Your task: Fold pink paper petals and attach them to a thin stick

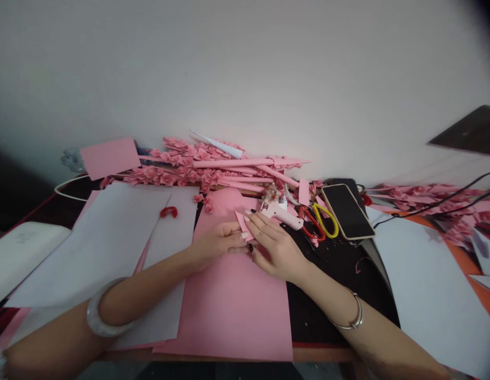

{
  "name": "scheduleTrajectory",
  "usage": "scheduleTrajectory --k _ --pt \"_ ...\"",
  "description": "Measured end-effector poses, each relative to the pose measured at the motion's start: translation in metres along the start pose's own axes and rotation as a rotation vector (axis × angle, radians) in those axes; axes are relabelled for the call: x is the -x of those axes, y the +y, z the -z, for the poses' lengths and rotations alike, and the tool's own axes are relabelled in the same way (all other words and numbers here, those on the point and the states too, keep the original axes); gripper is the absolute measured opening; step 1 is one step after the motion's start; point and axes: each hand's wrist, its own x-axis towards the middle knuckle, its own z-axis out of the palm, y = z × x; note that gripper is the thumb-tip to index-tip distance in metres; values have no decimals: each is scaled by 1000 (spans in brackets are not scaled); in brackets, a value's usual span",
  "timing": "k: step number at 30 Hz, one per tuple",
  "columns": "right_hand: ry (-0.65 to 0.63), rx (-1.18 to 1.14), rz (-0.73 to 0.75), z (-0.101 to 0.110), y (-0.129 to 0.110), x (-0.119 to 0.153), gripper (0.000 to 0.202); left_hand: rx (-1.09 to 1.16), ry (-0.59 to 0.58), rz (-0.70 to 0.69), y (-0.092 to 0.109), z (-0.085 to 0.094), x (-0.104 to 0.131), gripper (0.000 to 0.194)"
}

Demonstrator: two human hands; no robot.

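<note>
A small folded piece of pink paper (243, 224) is held between both hands, above a large pink sheet (237, 311) on the table. My left hand (219, 244) grips its lower left side, with the fingers closed on it. From the right, my right hand (272, 245) presses its fingertips on the paper's upper face, the thumb just below. The two hands nearly touch at the fingertips. Just beyond my right hand lies a pink glue gun (282, 214), its nozzle end covered with residue.
Red and yellow scissors (327, 220) and a phone (347, 211) lie right of the glue gun. Pink paper flowers on stems (181, 174) line the wall. White sheets (98, 237) cover the left, with a red curl (168, 212); another white sheet (430, 295) lies right. A white device (27, 253) sits far left.
</note>
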Motion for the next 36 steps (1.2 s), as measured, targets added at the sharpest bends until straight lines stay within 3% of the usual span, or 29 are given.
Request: scheduleTrajectory --k 12,17,19,22,27,32,36 --pt "-4 -50 -43 -1 1 2 52 -87 6 19 3 0 -1 31" --pt "176 -187 -262 -2 4 3 31 -167 -6 59 4 2 0 31" --pt "193 -253 -385 -1 6 2 18 -182 -47 69 4 2 1 28" --pt "82 -426 -502 -1 12 0 21 -182 -89 85 5 2 4 25" --pt "-211 -805 -542 0 24 0 35 -205 -139 84 3 4 5 24" --pt "-251 -845 -526 1 30 0 36 -245 -195 87 4 6 5 25" --pt "-243 -856 -545 1 31 0 37 -200 -173 140 7 5 6 22"
